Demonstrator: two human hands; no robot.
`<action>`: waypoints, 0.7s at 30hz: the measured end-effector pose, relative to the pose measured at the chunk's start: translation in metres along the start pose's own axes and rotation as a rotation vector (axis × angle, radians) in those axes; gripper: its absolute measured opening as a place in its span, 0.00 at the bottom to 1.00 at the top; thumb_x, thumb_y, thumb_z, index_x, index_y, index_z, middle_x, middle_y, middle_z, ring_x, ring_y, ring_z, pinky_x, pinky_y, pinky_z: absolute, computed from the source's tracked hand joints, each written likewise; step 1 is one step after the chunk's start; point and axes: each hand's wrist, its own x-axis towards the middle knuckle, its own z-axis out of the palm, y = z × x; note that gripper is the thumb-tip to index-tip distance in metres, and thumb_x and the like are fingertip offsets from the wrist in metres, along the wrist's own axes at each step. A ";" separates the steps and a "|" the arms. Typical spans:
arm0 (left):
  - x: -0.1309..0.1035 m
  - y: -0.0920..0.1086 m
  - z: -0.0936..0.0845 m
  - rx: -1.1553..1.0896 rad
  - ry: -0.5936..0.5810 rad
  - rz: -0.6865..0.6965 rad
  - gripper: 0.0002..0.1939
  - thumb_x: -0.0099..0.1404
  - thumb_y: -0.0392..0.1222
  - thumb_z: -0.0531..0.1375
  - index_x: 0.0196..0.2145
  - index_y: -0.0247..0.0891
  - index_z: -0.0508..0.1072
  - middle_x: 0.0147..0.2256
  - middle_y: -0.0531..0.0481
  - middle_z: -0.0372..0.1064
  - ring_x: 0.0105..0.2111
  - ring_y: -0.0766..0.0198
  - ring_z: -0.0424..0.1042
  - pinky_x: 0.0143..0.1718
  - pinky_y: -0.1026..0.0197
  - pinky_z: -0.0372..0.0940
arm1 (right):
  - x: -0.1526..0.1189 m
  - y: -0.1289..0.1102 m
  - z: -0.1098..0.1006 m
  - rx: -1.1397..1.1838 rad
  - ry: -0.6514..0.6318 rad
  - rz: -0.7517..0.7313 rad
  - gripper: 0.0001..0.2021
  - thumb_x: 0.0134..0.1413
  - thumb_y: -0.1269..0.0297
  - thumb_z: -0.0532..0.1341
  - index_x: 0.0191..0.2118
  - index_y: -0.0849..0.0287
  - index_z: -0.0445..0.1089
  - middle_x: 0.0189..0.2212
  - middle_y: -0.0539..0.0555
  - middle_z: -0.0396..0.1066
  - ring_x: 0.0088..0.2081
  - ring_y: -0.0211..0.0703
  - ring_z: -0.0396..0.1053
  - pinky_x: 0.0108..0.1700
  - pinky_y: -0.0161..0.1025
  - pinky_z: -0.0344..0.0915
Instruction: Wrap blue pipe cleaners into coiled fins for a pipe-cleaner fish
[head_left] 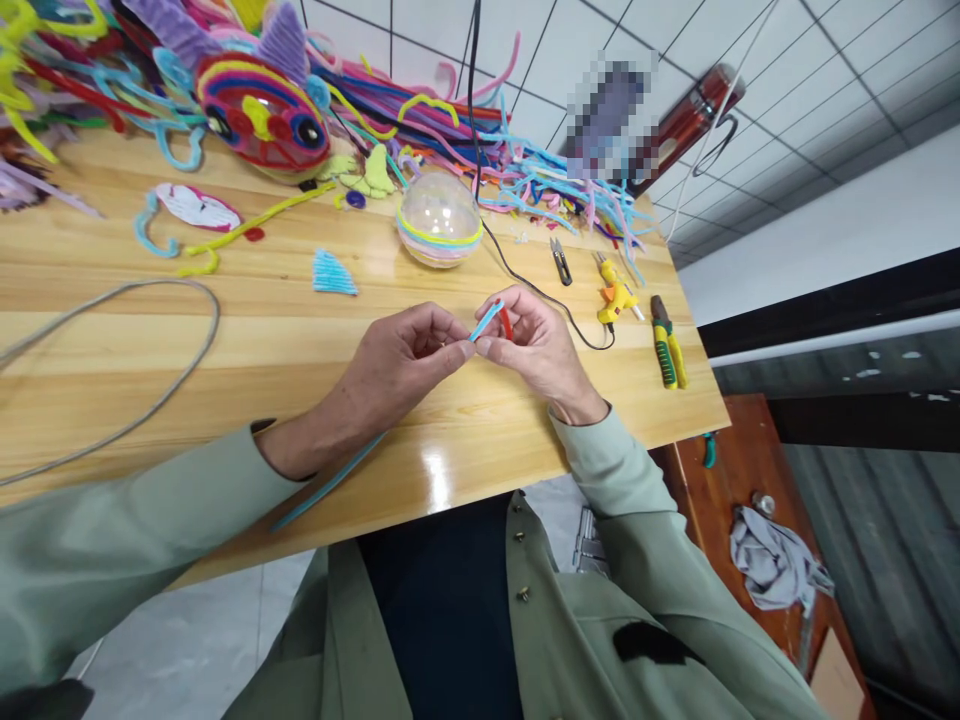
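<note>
Near, over the wooden table [270,375], my L hand [409,360] & R hand [536,345] pinch a light blue pipe cleaner [486,321] w/ fingertips together, a red strip [505,322] at my R fingers. Beyond: ribbed blue piece [333,273] left, clear ball [439,220] mid, yellow glue gun [616,295] right.

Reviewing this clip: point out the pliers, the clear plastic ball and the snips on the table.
Pliers [664,345]: head view, on the green-and-yellow handle.
Clear plastic ball [439,212]: head view, on its side.
Snips [562,266]: head view, on the dark handles.
</note>
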 end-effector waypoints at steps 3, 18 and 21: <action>0.003 0.000 -0.001 -0.064 -0.007 -0.039 0.13 0.62 0.50 0.74 0.34 0.42 0.78 0.30 0.52 0.77 0.30 0.63 0.71 0.33 0.59 0.68 | 0.001 0.001 -0.001 0.058 -0.041 0.015 0.26 0.44 0.51 0.85 0.41 0.54 0.73 0.32 0.45 0.74 0.33 0.36 0.71 0.41 0.37 0.74; 0.009 0.008 -0.003 -0.314 0.015 -0.315 0.13 0.57 0.48 0.71 0.28 0.42 0.71 0.27 0.53 0.66 0.25 0.67 0.63 0.25 0.62 0.61 | 0.007 0.005 -0.006 0.305 0.045 0.154 0.29 0.49 0.35 0.80 0.43 0.55 0.79 0.34 0.50 0.82 0.31 0.37 0.76 0.32 0.33 0.74; 0.009 0.007 -0.003 -0.280 0.002 -0.306 0.13 0.59 0.49 0.70 0.29 0.43 0.70 0.27 0.53 0.67 0.25 0.66 0.63 0.26 0.59 0.62 | 0.006 0.008 -0.004 0.275 0.031 0.160 0.27 0.51 0.38 0.80 0.43 0.56 0.79 0.33 0.49 0.81 0.31 0.36 0.76 0.34 0.33 0.74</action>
